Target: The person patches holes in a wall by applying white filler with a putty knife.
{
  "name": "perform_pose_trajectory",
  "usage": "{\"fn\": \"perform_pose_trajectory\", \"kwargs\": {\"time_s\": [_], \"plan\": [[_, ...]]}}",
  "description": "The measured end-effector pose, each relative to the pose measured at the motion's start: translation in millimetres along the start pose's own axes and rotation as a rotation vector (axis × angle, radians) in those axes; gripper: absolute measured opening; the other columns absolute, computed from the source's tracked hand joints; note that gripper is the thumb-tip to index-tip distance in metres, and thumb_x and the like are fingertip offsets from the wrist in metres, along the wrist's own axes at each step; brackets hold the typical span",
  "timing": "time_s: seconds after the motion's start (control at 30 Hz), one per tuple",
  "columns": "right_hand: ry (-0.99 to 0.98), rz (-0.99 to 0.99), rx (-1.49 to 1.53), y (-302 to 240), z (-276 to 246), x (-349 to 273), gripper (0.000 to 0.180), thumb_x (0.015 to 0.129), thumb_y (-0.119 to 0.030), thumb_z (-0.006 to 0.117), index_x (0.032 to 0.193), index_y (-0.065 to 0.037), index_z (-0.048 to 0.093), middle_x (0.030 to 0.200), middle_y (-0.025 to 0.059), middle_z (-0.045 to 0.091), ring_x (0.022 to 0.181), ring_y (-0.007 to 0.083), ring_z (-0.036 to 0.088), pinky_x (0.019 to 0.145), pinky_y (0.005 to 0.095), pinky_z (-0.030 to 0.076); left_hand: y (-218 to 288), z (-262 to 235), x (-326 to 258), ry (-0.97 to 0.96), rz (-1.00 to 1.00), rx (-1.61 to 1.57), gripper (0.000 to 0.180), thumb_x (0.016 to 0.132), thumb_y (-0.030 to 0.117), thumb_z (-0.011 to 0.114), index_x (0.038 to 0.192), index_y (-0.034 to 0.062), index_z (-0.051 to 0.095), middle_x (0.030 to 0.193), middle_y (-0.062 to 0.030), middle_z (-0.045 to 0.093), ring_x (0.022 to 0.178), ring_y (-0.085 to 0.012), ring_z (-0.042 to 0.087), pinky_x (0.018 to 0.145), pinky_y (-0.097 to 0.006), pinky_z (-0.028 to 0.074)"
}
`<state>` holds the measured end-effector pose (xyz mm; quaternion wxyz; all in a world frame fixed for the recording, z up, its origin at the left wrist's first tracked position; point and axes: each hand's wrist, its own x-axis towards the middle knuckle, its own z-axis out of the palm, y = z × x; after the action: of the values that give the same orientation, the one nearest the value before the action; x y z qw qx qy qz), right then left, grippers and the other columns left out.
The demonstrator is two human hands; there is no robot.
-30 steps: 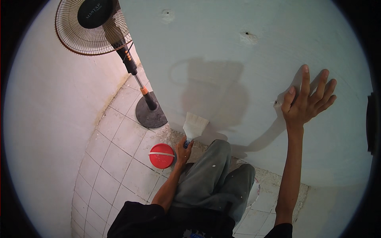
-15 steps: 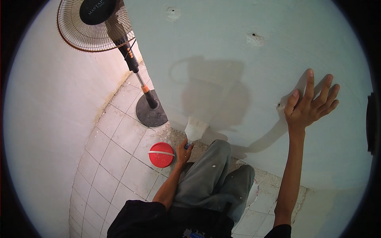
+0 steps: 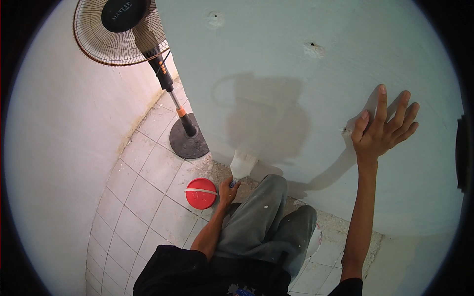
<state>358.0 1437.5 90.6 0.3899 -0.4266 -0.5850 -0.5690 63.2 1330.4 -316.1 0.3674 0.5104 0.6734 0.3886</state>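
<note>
Beyond the grey trousers (image 3: 253, 217), the left hand (image 3: 227, 192) is closed round the handle of a broad, pale-headed hand tool (image 3: 242, 164) (brush or scraper, not distinguishable), held at the foot of the pale green wall (image 3: 261, 34), near a red tub (image 3: 201, 200). Compared with the preceding views, the tool sits slightly lower, suggesting a stroke drawn toward the wall's bottom edge; the right hand (image 3: 379, 130), well apart from the left and holding nothing, stays spread, apparently against the wall, while a pedestal fan (image 3: 125, 37) stands at far left.
</note>
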Motion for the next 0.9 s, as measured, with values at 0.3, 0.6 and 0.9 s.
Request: {"fn": "perform_pose_trajectory", "kwargs": {"time_s": [0.3,0.6,0.9], "plan": [[0.006,-0.023,-0.006,-2,-1,3,0.044,0.094,-0.041,0.037,0.132,-0.029,0.054,0.15,0.0053,0.035,0.143,0.0257,0.022,0.118,0.0423,0.0,8,-15,-9,0.0,-0.001,0.054,0.033,0.079,0.025,0.07,0.098,-0.0008,0.064,0.065,-0.0147,0.058,0.056,-0.0213,0.053,0.057,-0.037,0.042],[0.001,-0.01,-0.005,-3,-1,4,0.044,0.093,-0.042,0.038,0.132,-0.03,0.055,0.15,0.005,0.035,0.143,0.0261,0.022,0.118,0.0425,0.0,29,-31,-8,0.018,-0.116,0.177,0.034,0.077,0.029,0.07,0.098,0.0019,0.067,0.075,-0.0214,0.064,0.07,-0.0349,0.063,0.064,-0.043,0.045],[-0.004,0.0,-0.004,-2,-5,4,0.044,0.092,-0.042,0.039,0.132,-0.032,0.054,0.15,0.0042,0.034,0.143,0.0258,0.022,0.118,0.0424,0.0,98,-54,-1,-0.004,-0.106,0.2,0.028,0.077,0.026,0.07,0.092,0.0019,0.067,0.07,-0.0203,0.063,0.067,-0.0369,0.063,0.061,-0.045,0.044]]}}
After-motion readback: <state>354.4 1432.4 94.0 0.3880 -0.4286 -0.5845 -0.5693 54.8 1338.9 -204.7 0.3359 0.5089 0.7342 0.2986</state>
